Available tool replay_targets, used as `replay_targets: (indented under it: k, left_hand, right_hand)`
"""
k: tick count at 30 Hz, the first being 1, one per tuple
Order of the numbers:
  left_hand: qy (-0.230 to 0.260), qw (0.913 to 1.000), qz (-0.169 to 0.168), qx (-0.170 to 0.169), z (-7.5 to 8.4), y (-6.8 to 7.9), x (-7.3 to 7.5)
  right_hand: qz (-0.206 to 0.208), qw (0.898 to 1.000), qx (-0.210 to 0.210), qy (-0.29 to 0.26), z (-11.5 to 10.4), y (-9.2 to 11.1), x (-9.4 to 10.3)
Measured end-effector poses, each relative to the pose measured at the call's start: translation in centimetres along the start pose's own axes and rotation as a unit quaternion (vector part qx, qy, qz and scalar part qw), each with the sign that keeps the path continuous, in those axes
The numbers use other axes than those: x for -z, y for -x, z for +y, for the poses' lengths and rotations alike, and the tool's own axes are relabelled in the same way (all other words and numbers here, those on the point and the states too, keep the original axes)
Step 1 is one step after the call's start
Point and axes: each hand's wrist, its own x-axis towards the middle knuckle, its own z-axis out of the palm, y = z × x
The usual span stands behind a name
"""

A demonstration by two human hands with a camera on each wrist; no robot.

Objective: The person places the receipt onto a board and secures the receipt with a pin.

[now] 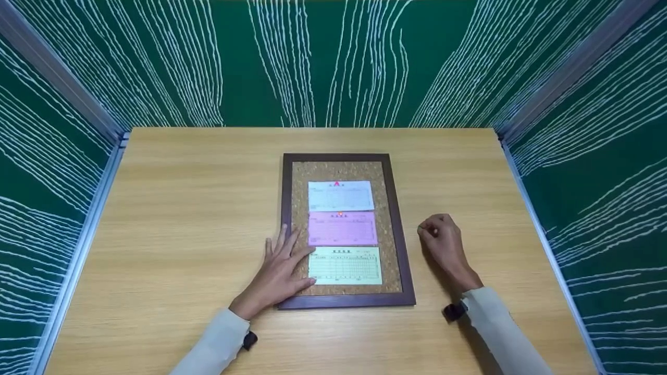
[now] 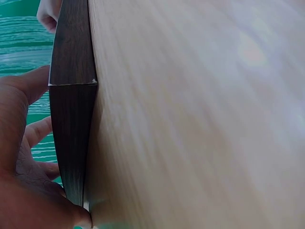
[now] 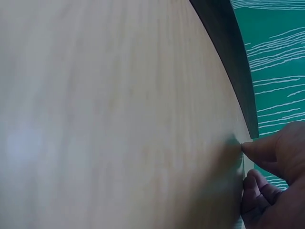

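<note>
A cork board [image 1: 338,170] in a dark brown frame [image 1: 401,260] lies on the table. Three printed slips run down it: a pale blue one [image 1: 341,196], a pinkish-purple one [image 1: 342,229] and a pale green one [image 1: 345,266]. My left hand [image 1: 281,273] rests over the board's left edge with spread fingers, its index finger and thumb at the green slip's left corners. Right of the board, my right hand [image 1: 443,242] is low over the table, fingers curled and thumb against the index finger; whether something small lies between them is hidden.
Small reddish pins mark the tops of the blue slip (a red pin [image 1: 336,183]) and the purple slip (an orange-red pin [image 1: 340,213]). The wooden table [image 1: 198,208] is bordered by green panels [image 1: 239,62] with white lines and metal rails [image 1: 78,291] at the sides.
</note>
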Motion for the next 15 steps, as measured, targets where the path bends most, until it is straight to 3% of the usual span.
replay_targets:
  k: [15]
  left_hand:
    - [-0.003,0.9999,-0.003,0.010,0.0,-0.1,-0.1]
  right_hand:
    - [0.003,1.000,0.006,-0.021,-1.3,-0.3,0.0]
